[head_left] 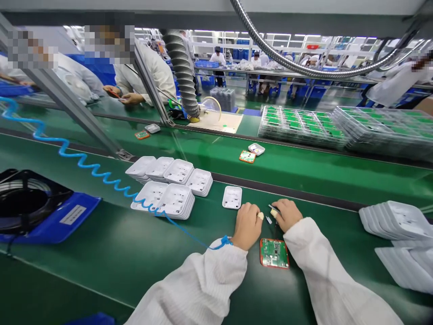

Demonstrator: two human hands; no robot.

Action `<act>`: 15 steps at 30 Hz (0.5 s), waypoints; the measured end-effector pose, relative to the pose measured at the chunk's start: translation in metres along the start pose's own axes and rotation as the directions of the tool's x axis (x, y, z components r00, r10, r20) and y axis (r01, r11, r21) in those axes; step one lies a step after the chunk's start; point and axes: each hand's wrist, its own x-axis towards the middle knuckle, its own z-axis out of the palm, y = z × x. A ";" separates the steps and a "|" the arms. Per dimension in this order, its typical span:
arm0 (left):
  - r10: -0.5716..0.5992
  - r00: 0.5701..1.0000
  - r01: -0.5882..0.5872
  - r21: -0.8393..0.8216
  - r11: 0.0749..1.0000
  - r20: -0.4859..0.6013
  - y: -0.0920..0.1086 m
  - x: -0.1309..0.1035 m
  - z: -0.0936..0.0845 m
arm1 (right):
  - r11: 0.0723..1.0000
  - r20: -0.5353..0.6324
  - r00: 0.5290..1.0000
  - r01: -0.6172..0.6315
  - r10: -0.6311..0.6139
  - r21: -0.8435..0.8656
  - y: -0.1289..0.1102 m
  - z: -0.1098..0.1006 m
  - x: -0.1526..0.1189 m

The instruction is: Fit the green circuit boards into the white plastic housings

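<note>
My left hand [248, 225], with a blue coiled wrist cord, rests low over the green bench just right of a white plastic housing [232, 197]. Its fingers are curled together, and whatever they grip, if anything, is hidden. My right hand [287, 214] is closed on a thin dark tool [274, 208]. Yellow covers show on fingertips of both hands. Between the hands lies a small whitish piece [269, 220]. A green circuit board in a red-orange frame [274, 253] lies flat below them, near my right sleeve.
Stacked white housings [176, 198] stand left, more [402, 221] at the right edge. A black fan [30, 198] sits far left. Beyond the bench edge, a green belt [203, 149] carries boards and housings. Trays of boards [301, 124] stand behind; people work across.
</note>
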 end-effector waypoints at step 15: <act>0.201 0.949 -0.183 -0.094 0.979 0.244 0.010 0.006 -0.012 | 0.937 -0.112 0.985 -0.087 0.132 0.339 -0.007 -0.021 -0.047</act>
